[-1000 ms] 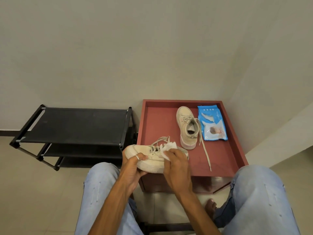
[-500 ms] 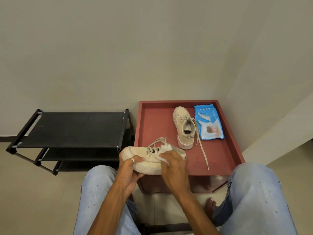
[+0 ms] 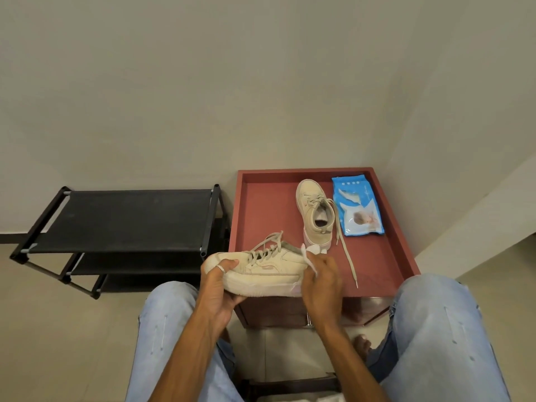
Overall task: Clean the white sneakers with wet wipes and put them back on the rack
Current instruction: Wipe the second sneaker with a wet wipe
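The white sneaker (image 3: 269, 271) is held by the left grip (image 3: 220, 288); a wet wipe (image 3: 311, 253) is pinched by the right grip (image 3: 322, 282).

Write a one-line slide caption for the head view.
Left hand holds a white sneaker by its toe; right hand presses a wet wipe to its heel.

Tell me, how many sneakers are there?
2. One sneaker is gripped by the left hand, the right hand holding a wipe at its heel. The other sneaker stands on the red table beside the wipes pack.
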### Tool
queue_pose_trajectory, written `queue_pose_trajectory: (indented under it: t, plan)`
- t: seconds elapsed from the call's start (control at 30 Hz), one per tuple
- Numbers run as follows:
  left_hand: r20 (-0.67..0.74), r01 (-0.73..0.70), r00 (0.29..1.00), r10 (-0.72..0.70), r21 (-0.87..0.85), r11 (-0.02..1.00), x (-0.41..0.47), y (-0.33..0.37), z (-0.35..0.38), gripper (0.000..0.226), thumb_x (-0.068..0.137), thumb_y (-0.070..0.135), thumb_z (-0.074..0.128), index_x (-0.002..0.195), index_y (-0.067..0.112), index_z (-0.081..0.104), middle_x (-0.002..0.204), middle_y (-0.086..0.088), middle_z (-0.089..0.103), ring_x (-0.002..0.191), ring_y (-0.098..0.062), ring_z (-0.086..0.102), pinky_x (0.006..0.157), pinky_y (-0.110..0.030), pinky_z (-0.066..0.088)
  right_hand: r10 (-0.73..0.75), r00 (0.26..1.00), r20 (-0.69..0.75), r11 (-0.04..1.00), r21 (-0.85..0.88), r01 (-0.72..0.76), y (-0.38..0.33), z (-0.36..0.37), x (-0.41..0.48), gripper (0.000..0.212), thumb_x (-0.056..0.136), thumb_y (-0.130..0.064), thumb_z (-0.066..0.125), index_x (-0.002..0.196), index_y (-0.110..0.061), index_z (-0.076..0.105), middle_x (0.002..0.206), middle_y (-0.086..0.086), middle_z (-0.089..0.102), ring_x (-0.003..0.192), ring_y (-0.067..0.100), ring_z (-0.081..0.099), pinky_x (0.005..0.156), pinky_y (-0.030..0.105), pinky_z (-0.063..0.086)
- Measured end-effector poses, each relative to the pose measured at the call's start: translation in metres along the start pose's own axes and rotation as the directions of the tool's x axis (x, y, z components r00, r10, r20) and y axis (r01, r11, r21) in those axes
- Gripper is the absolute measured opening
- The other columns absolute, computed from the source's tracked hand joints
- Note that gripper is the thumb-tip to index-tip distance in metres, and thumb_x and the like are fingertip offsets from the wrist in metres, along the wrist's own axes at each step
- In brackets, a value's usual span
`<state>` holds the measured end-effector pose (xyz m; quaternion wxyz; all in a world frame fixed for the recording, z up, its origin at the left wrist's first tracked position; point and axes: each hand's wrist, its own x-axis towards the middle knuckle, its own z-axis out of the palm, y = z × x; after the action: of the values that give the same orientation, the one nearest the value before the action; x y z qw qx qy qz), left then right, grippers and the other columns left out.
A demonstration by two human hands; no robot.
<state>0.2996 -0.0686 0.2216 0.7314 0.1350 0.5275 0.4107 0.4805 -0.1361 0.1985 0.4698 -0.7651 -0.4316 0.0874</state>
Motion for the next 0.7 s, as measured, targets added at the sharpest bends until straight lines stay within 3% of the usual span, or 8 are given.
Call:
queue_pose_trajectory:
  t: [0.13, 0.23, 0.37, 0.47, 0.57, 0.63, 0.7]
  plan:
    - [0.011, -0.014, 1.0, 0.013, 0.042, 0.999, 0.001, 0.0, -0.001, 0.057, 0.082, 0.011, 0.071, 0.137, 0.011, 0.057, 0.125, -0.021, 0.07, 0.114, -0.038, 0.067, 0.07, -0.046, 0.062, -0.324, 0.926, 0.192, 0.929, -0.124, 0.35, -0.032, 0.022, -0.023, 0.038, 0.079, 0.009, 0.065, 0.113, -0.006, 0.072, 0.103, 0.006, 0.063, 0.093, 0.022, 0.058, 0.072, 0.03, 0.055]
    - [-0.007, -0.033, 0.999, 0.033, 0.035, 0.999, 0.001, -0.001, -0.001, 0.072, 0.071, 0.014, 0.078, 0.139, 0.013, 0.054, 0.125, -0.021, 0.069, 0.114, -0.04, 0.067, 0.073, -0.05, 0.061, -0.363, 0.913, 0.185, 0.907, -0.155, 0.392, -0.025, 0.026, -0.023, 0.033, 0.079, 0.006, 0.067, 0.11, -0.005, 0.072, 0.105, 0.008, 0.064, 0.096, 0.024, 0.057, 0.07, 0.028, 0.054]
    - [0.0, -0.025, 1.0, 0.025, 0.019, 1.0, 0.001, 0.0, 0.0, 0.057, 0.084, 0.009, 0.069, 0.138, 0.013, 0.053, 0.126, -0.021, 0.068, 0.113, -0.038, 0.067, 0.069, -0.049, 0.062, -0.193, 0.981, -0.005, 0.979, -0.064, 0.192, 0.001, 0.017, -0.012, 0.03, 0.084, 0.006, 0.068, 0.111, -0.006, 0.073, 0.1, 0.003, 0.062, 0.09, 0.02, 0.058, 0.075, 0.024, 0.051]
    - [0.012, -0.007, 1.0, 0.007, 0.018, 1.0, -0.002, 0.001, 0.002, 0.048, 0.089, 0.008, 0.065, 0.135, 0.013, 0.054, 0.123, -0.02, 0.069, 0.11, -0.036, 0.067, 0.068, -0.047, 0.063, 0.059, 0.997, -0.052, 0.997, 0.049, -0.056, 0.011, 0.015, 0.001, 0.02, 0.089, 0.001, 0.063, 0.106, -0.006, 0.073, 0.092, -0.003, 0.059, 0.082, 0.017, 0.057, 0.073, 0.016, 0.048]
    - [0.006, -0.005, 1.0, 0.005, 0.023, 1.0, -0.003, 0.001, 0.001, 0.051, 0.088, 0.007, 0.064, 0.138, 0.014, 0.051, 0.123, -0.02, 0.068, 0.11, -0.036, 0.067, 0.063, -0.046, 0.063, 0.259, 0.963, 0.074, 0.955, 0.127, -0.267, 0.029, 0.012, 0.018, 0.025, 0.089, 0.003, 0.056, 0.093, -0.013, 0.074, 0.081, -0.008, 0.061, 0.077, 0.018, 0.059, 0.066, 0.029, 0.052]
    - [-0.003, -0.003, 1.0, 0.003, 0.02, 1.0, -0.002, 0.0, 0.0, 0.055, 0.088, 0.007, 0.065, 0.14, 0.015, 0.049, 0.126, -0.021, 0.067, 0.111, -0.037, 0.067, 0.063, -0.047, 0.063, 0.376, 0.895, 0.24, 0.884, 0.197, -0.424, 0.034, 0.01, 0.026, 0.037, 0.087, 0.006, 0.05, 0.094, -0.02, 0.076, 0.07, -0.013, 0.063, 0.068, 0.012, 0.053, 0.055, 0.019, 0.044]
    - [-0.014, -0.008, 1.0, 0.008, 0.01, 1.0, 0.0, -0.001, -0.001, 0.058, 0.087, 0.006, 0.066, 0.141, 0.016, 0.048, 0.127, -0.021, 0.066, 0.112, -0.039, 0.066, 0.062, -0.048, 0.062, 0.44, 0.838, 0.322, 0.811, 0.258, -0.525, 0.032, 0.009, 0.028, 0.043, 0.087, 0.006, 0.047, 0.099, -0.023, 0.077, 0.068, -0.012, 0.066, 0.064, 0.008, 0.05, 0.05, 0.017, 0.04]
